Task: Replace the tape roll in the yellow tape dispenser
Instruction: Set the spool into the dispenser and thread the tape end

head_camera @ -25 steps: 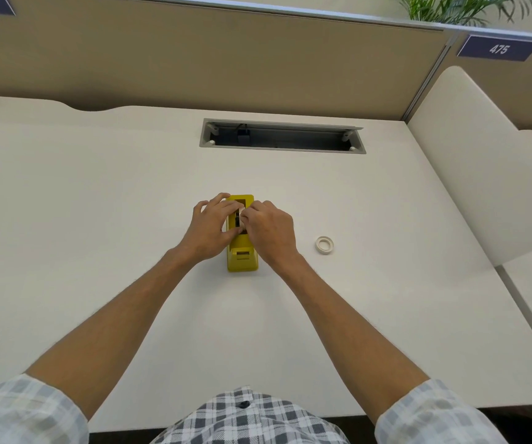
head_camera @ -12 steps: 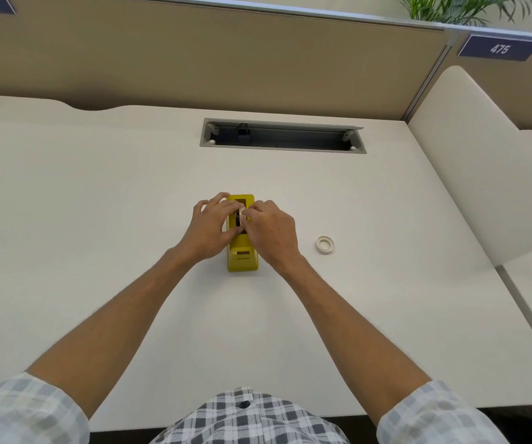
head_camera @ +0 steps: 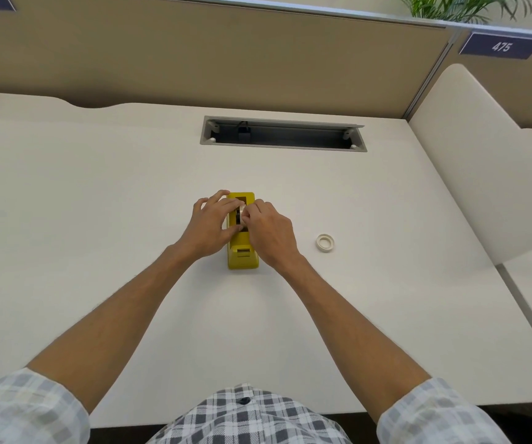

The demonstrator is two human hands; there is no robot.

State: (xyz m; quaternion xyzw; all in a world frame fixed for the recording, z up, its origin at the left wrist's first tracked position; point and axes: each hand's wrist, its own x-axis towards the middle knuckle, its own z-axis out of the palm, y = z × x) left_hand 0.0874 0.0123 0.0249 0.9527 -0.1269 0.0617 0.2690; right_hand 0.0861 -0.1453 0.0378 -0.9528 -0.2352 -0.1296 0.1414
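Hands barely moved over the last second: left hand (head_camera: 211,226) and right hand (head_camera: 266,230) still pinching tape roll (head_camera: 243,215) in yellow dispenser (head_camera: 242,256), seating seemingly unfinished; right of fingers, well apart on tabletop (head_camera: 98,193), small ring (head_camera: 325,242)

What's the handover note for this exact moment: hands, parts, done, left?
Left hand: fingers curled against the dispenser at its roll slot.
Right hand: pinches a pale roll at the slot.
Dispenser sits mid-desk, both hands on it. A thin tape ring lies flat on the desk to its right, untouched.
Done: cannot tell which roll is old or new.
Left: seat the roll in the slot, then let go.
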